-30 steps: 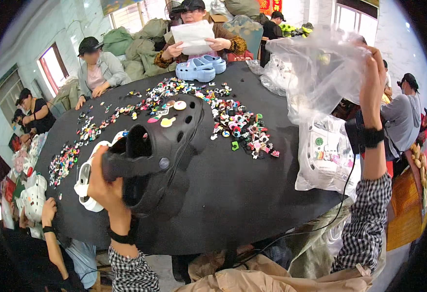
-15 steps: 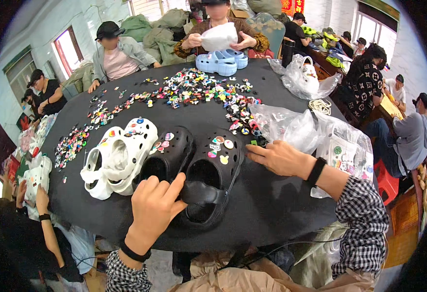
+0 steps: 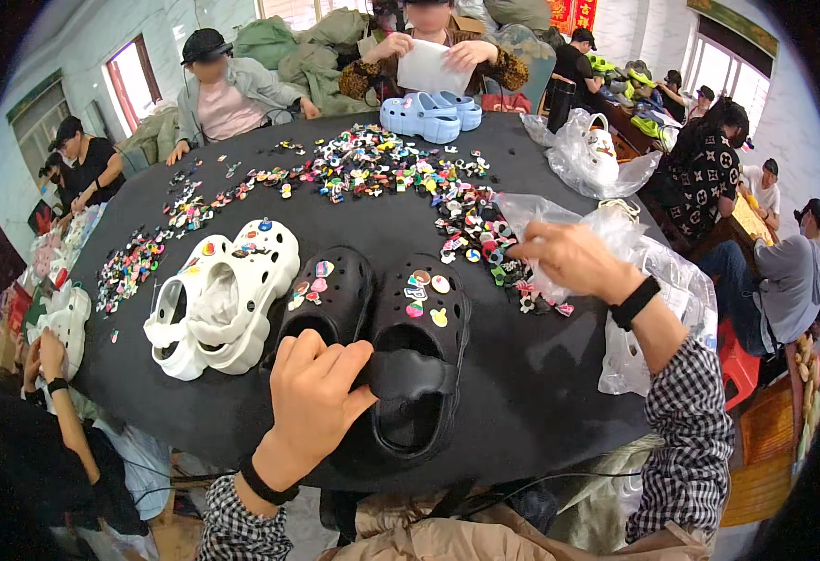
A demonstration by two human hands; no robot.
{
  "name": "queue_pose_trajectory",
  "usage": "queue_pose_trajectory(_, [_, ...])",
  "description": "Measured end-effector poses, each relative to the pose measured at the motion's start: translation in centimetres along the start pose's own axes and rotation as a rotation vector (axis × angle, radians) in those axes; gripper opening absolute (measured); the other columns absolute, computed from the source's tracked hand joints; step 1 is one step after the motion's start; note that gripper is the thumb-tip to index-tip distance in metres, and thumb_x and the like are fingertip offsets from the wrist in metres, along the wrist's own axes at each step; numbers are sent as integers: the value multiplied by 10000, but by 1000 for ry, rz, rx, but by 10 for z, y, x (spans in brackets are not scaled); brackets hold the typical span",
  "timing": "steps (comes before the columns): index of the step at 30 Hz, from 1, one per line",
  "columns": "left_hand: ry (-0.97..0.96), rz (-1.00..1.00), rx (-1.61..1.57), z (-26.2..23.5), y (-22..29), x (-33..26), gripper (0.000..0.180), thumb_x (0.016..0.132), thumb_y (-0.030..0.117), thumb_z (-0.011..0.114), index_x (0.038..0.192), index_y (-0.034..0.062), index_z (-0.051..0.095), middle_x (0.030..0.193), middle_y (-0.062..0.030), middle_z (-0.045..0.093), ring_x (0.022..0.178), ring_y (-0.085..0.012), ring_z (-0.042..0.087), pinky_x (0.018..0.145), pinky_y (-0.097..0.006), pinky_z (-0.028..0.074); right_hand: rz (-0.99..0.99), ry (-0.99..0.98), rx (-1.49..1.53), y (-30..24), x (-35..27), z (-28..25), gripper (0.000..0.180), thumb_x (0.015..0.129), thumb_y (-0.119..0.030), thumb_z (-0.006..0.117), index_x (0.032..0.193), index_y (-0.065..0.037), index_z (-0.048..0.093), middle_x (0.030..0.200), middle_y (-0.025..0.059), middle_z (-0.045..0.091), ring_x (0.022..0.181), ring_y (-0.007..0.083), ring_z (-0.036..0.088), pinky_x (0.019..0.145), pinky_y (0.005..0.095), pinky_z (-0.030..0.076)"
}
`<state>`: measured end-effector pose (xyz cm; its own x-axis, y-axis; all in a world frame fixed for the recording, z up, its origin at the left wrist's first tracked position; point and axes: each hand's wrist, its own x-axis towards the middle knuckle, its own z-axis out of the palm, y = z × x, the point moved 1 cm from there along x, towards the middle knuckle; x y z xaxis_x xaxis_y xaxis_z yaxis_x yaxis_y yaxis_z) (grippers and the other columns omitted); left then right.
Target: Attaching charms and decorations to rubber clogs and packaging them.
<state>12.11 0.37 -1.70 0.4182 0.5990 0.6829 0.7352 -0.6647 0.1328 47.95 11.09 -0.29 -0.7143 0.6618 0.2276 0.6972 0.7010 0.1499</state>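
Black clog under left hand, heel strap in its grip.

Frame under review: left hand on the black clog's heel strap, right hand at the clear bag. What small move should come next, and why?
Probably the right hand draws the clear plastic bag open toward the black clogs. Both already carry charms on their toes, the left hand has its grip on the nearer clog's heel strap, and the right hand already pinches the bag's edge beside them.

The left hand grips a black clog's heel strap while the right hand pinches a clear plastic bag.
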Motion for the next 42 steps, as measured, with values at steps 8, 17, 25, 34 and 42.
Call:
queue_pose_trajectory(8, [-131, 27, 7, -18, 8, -22, 418, 598, 158, 787, 997, 101, 675, 770, 11, 566, 808, -225, 514, 747, -378, 393, 190, 482, -534, -40, -25, -129, 89, 776, -17, 611, 836, -33, 547, 821, 120, 496, 743, 306, 605, 646, 410, 516])
queue_pose_trajectory(17, [-215, 23, -303, -33, 3, -32, 701, 718, 368, 839, 1328, 107, 611, 1248, -152, 564, 1170, -371, 534, 1051, -489, 402, 161, -430, 684, -159, -58, -203, 234, 828, -14, 589, 1054, -9, 650, 870, 129, 590, 728, 314, 626, 664, 382, 503])
queue_pose_trajectory(25, [-269, 161, -856, -32, 49, -27, 1104, 816, 571, 737, 1543, -60, 198, 1485, -245, 413, 1315, -391, 465, 1108, -456, 368, 253, 258, 1276, -219, -8, -92, 163, 999, -49, 481, 1117, -15, 588, 978, 84, 584, 922, 181, 580, 831, 305, 463])
queue_pose_trajectory(34, [19, -166, -914, -24, 43, -31, 911, 844, 88, 759, 1562, 4, 205, 1559, -209, 359, 1403, -341, 427, 1139, -399, 350, 100, 486, 1489, -189, 38, -68, 646, 1010, -326, 579, 1502, -38, 276, 1250, 94, 544, 1215, 164, 487, 1043, 291, 382])
queue_pose_trajectory(42, [-2, -232, -1042, -70, 16, 14, 882, 807, -49, 705, 1552, 1, 236, 1571, -129, 310, 1405, -201, 351, 1146, -342, 292, 210, 274, 739, -120, -3, -132, 563, 814, -63, 786, 1334, 4, 580, 1220, 53, 647, 1038, 125, 638, 873, 266, 510])
